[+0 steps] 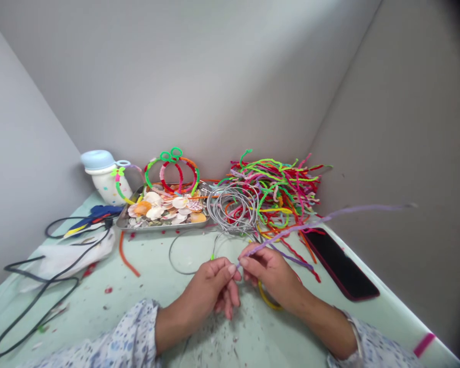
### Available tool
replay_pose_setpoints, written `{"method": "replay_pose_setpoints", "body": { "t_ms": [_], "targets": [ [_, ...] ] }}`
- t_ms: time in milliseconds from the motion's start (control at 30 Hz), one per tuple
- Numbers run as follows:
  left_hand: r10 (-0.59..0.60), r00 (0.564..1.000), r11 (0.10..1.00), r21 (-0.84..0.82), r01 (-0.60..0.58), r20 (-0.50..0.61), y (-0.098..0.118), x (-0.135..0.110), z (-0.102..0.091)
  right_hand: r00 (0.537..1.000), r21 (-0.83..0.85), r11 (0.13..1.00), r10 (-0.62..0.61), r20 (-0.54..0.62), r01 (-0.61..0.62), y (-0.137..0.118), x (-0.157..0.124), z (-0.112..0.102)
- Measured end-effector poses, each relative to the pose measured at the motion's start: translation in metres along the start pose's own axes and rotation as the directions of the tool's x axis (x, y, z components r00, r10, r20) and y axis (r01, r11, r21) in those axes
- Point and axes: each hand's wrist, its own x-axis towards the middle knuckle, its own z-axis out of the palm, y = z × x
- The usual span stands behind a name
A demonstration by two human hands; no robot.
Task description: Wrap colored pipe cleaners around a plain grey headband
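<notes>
A long purple pipe cleaner (310, 225) runs between both hands and stretches up to the right, its far end free in the air. My left hand (214, 286) pinches its near end between thumb and forefinger, the other fingers curled loosely below. Close beside it, my right hand (274, 271) grips the same pipe cleaner with thumb and fingers. Beneath my right hand a yellow curved strand (268, 298) shows in part. Just behind the hands lies a grey wire loop (170, 258), with a bit of bright green near my left knuckles.
Behind stand a metal tray (164, 227) of seashells, wrapped colourful rings (197, 176), a wire coil (232, 207) and a heap of pipe cleaners (287, 179). A phone (341, 263) lies right; a white bottle (109, 181), blue-handled tool (97, 212) and black cable (42, 301) are left.
</notes>
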Motion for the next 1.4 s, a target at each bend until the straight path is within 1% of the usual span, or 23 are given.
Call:
{"method": "replay_pose_setpoints", "body": {
  "t_ms": [67,133,167,233,267,300,333,400,433,500,533,667,733,767,833,900,967,1067,1167,1267,1400],
  "targets": [
    [0.045,0.997,0.997,0.069,-0.040,-0.067,0.005,-0.001,-0.001,1.000,0.008,1.000,-0.017,-0.020,0.017,0.000,0.001,0.000],
    [0.152,0.971,0.981,0.150,-0.126,-0.185,0.013,-0.001,-0.006,0.996,0.019,0.999,-0.036,-0.084,0.037,0.002,0.004,-0.003],
    [0.221,0.939,0.967,0.184,-0.176,-0.263,0.017,0.000,-0.009,0.991,0.024,0.999,-0.041,-0.126,0.045,0.003,0.005,-0.005],
    [0.348,0.852,0.931,0.254,-0.264,-0.392,0.023,0.003,-0.017,0.977,0.018,0.999,-0.044,-0.211,0.049,0.007,0.009,-0.009],
    [0.377,0.815,0.920,0.282,-0.273,-0.440,0.025,0.005,-0.021,0.968,0.006,0.999,-0.042,-0.249,0.045,0.009,0.011,-0.011],
    [0.389,0.788,0.915,0.302,-0.269,-0.477,0.024,0.007,-0.025,0.959,-0.010,0.999,-0.040,-0.282,0.039,0.010,0.013,-0.013],
    [0.389,0.776,0.913,0.324,-0.250,-0.497,0.023,0.009,-0.029,0.950,-0.028,0.999,-0.037,-0.310,0.029,0.011,0.014,-0.015],
    [0.385,0.766,0.900,0.393,-0.189,-0.515,0.018,0.013,-0.034,0.935,-0.059,0.998,-0.032,-0.354,0.012,0.013,0.017,-0.018],
    [0.386,0.764,0.897,0.405,-0.180,-0.517,0.015,0.014,-0.036,0.929,-0.067,0.998,-0.033,-0.369,0.009,0.014,0.018,-0.018],
    [0.384,0.768,0.889,0.429,-0.159,-0.512,0.010,0.015,-0.039,0.921,-0.073,0.997,-0.039,-0.388,0.011,0.015,0.019,-0.019],
    [0.382,0.777,0.883,0.445,-0.148,-0.501,0.008,0.015,-0.039,0.918,-0.074,0.997,-0.041,-0.395,0.012,0.015,0.019,-0.019],
    [0.369,0.840,0.806,0.588,-0.075,-0.397,0.008,0.015,-0.039,0.911,-0.081,0.997,-0.027,-0.411,-0.007,0.016,0.021,-0.019],
    [0.364,0.858,0.799,0.595,-0.088,-0.362,0.012,0.014,-0.036,0.912,-0.072,0.997,-0.030,-0.409,0.000,0.015,0.020,-0.019],
    [0.362,0.862,0.820,0.562,-0.113,-0.354,0.014,0.013,-0.033,0.914,-0.070,0.997,-0.043,-0.403,0.015,0.014,0.020,-0.019],
    [0.342,0.882,0.881,0.437,-0.181,-0.324,0.018,0.011,-0.027,0.916,-0.076,0.994,-0.099,-0.390,0.075,0.011,0.016,-0.017],
    [0.294,0.918,0.935,0.279,-0.219,-0.266,0.020,0.007,-0.020,0.916,-0.088,0.985,-0.172,-0.362,0.150,0.008,0.010,-0.012],
    [0.219,0.957,0.970,0.151,-0.192,-0.188,0.020,0.004,-0.014,0.920,-0.092,0.976,-0.218,-0.325,0.199,0.006,0.003,-0.006],
    [0.181,0.973,0.983,0.017,-0.181,-0.144,0.018,0.001,-0.009,0.934,-0.093,0.971,-0.237,-0.265,0.220,0.006,-0.006,0.002],
    [0.161,0.980,0.984,-0.063,-0.169,-0.117,0.014,-0.001,-0.007,0.947,-0.097,0.974,-0.223,-0.233,0.205,0.008,-0.010,0.007],
    [0.149,0.985,0.983,-0.098,-0.158,-0.084,0.012,-0.001,-0.006,0.951,-0.087,0.979,-0.198,-0.238,0.182,0.008,-0.010,0.008],
    [0.138,0.989,0.981,-0.130,-0.144,-0.056,0.009,0.000,-0.006,0.954,-0.047,0.982,-0.188,-0.232,0.182,0.010,-0.009,0.009]
  ]
}}
